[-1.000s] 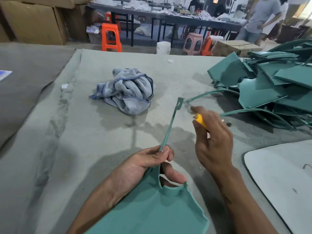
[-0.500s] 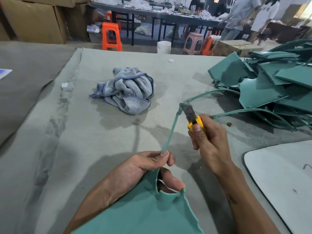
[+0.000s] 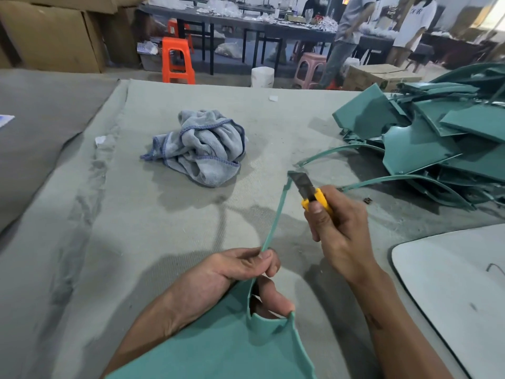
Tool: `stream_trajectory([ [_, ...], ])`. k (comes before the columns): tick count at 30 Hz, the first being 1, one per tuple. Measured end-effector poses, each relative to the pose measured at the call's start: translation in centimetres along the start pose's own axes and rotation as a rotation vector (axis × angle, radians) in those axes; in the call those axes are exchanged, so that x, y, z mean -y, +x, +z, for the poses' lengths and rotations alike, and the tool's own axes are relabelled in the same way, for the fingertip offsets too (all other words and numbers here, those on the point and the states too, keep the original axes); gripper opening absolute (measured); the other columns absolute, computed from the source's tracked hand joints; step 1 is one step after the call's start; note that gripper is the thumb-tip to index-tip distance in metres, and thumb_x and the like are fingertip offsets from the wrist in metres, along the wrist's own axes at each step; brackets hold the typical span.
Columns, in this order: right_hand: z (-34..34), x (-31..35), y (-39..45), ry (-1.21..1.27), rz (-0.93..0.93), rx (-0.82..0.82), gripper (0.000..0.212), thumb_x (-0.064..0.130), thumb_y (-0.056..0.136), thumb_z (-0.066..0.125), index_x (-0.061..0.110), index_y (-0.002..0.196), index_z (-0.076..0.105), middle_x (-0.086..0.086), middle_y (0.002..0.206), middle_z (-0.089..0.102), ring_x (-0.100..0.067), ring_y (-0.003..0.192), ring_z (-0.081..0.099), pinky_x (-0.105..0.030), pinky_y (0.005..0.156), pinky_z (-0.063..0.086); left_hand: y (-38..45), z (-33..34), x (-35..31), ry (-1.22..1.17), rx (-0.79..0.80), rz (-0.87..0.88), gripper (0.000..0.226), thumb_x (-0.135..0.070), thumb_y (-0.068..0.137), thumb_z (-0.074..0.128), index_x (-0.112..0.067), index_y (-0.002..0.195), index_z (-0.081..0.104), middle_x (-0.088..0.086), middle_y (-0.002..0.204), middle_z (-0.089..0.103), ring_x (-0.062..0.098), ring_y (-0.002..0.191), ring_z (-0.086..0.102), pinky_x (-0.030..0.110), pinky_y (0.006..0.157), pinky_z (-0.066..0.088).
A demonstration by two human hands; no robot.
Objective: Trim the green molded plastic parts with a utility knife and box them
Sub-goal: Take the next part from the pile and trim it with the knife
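Single head-worn wide-angle view, looking forward and down across grey felt table (image 3: 114, 242). Very close on left hand (image 3: 232, 272) at 6 o'clock, right hand (image 3: 338, 228) at 4 o'clock. Far workshop tables, orange stool (image 3: 177, 60) at 12 o'clock. Edges bend.
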State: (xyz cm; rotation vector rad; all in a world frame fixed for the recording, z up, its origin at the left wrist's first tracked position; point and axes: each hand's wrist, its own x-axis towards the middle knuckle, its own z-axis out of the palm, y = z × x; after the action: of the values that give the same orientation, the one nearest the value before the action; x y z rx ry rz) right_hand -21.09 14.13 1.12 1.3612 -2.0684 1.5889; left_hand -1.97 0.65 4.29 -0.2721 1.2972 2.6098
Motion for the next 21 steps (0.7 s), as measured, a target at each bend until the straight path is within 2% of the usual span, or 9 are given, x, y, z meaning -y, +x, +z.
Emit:
stream_trajectory([
  [3,0.3,-0.1,0.0,-0.016,0.093,-0.065,0.037,0.052,0.109,0.044,0.022,0.092,0.056,0.005,0.063,0.054,-0.024,0.049,0.052,-0.048,0.045,0.044,0.1,-0.1,-0.1,-0.016,0.01,0.052,0.011,-0.015,0.083,0.058,-0.008,0.074,0.059,0.022,0.06,0.066,0.029,0.052,0.062,0.045,0.075,0.041],
  [6,0.5,0.3,0.1,0.21,0.116,-0.054,0.032,0.047,0.11,0.046,0.023,0.093,0.059,0.0,0.066,0.052,-0.024,0.047,0.049,-0.039,0.044,0.042,0.2,-0.2,-0.1,-0.014,-0.013,0.098,0.011,-0.014,0.082,0.058,-0.008,0.072,0.06,0.022,0.058,0.063,0.031,0.054,0.063,0.044,0.074,0.042],
  [8,1.0,0.7,0.1,0.317,0.135,-0.023,0.029,0.039,0.11,0.047,0.023,0.09,0.058,-0.002,0.066,0.049,-0.026,0.047,0.047,-0.039,0.042,0.04,0.4,-0.1,0.0,0.006,0.0,0.107,0.011,-0.013,0.083,0.058,-0.007,0.074,0.06,0.022,0.058,0.064,0.033,0.056,0.065,0.044,0.076,0.044],
  [11,1.9,0.7,0.0,0.276,0.194,0.002,0.032,0.036,0.111,0.046,0.017,0.086,0.054,-0.002,0.063,0.048,-0.027,0.044,0.047,-0.042,0.04,0.04,0.5,-0.3,0.1,0.011,0.017,0.105,0.011,-0.013,0.085,0.058,-0.005,0.077,0.058,0.023,0.06,0.065,0.033,0.057,0.066,0.045,0.08,0.044],
  [14,1.6,0.6,0.0,0.285,0.264,-0.051,0.03,0.037,0.109,0.046,0.022,0.085,0.057,-0.003,0.062,0.049,-0.026,0.045,0.046,-0.036,0.043,0.041,0.4,-0.6,0.1,0.007,0.031,0.103,0.012,-0.014,0.087,0.057,-0.007,0.078,0.059,0.025,0.063,0.066,0.032,0.058,0.066,0.045,0.083,0.044],
  [16,1.2,0.7,0.0,0.33,0.232,-0.026,0.029,0.036,0.109,0.047,0.023,0.085,0.058,-0.002,0.065,0.049,-0.026,0.047,0.046,-0.038,0.042,0.041,0.4,-0.7,0.1,0.005,0.027,0.1,0.012,-0.014,0.086,0.057,-0.007,0.077,0.06,0.026,0.063,0.066,0.032,0.057,0.066,0.044,0.084,0.044],
  [18,1.1,0.7,0.0,0.328,0.174,0.026,0.032,0.036,0.11,0.047,0.018,0.086,0.056,-0.002,0.065,0.048,-0.028,0.046,0.046,-0.042,0.041,0.04,0.6,-0.6,0.1,0.023,0.033,0.101,0.011,-0.014,0.086,0.058,-0.006,0.077,0.059,0.026,0.063,0.066,0.032,0.056,0.066,0.044,0.083,0.046],
  [21,1.5,0.6,0.0,0.182,0.187,-0.015,0.037,0.044,0.108,0.047,0.016,0.085,0.054,0.0,0.062,0.05,-0.03,0.045,0.048,-0.046,0.042,0.04,0.5,-0.7,0.0,0.035,0.019,0.103,0.012,-0.014,0.086,0.057,-0.007,0.076,0.06,0.026,0.063,0.066,0.033,0.056,0.067,0.045,0.081,0.047],
])
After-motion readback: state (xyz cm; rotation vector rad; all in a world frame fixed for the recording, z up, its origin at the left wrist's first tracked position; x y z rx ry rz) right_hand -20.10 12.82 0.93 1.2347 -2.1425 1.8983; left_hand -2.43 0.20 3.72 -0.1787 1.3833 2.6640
